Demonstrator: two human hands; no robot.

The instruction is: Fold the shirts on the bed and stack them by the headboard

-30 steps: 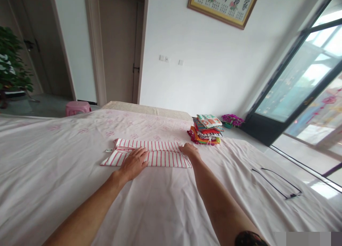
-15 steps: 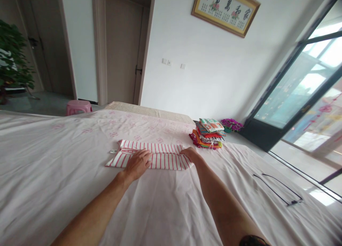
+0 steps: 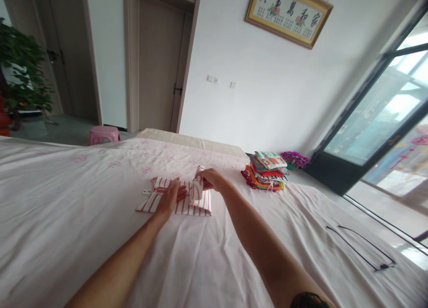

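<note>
One striped cloth (image 3: 183, 207), white with thin red lines, is the landmark here, lying on a pale sheet (image 3: 110, 236) with its right end raised and curled over toward its middle. The left hand (image 3: 171, 195) rests on the cloth left of that curled part, fingers stretched out and fairly close together, holding nothing between them. The right hand (image 3: 211, 179) pinches the top of the curled end between thumb and fingers. A small white tag (image 3: 146, 191) sticks out at the cloth's left edge. Beyond the cloth and to its right is a pile of folded fabrics (image 3: 267, 172) in mixed colours, with purple flowers (image 3: 295, 159) just behind it. Well to the right of the cloth, and nearer the camera, a pair of glasses (image 3: 384, 267) lies with its arms open. A pink stool (image 3: 104, 134) stands beyond the cloth, to its left.
</note>
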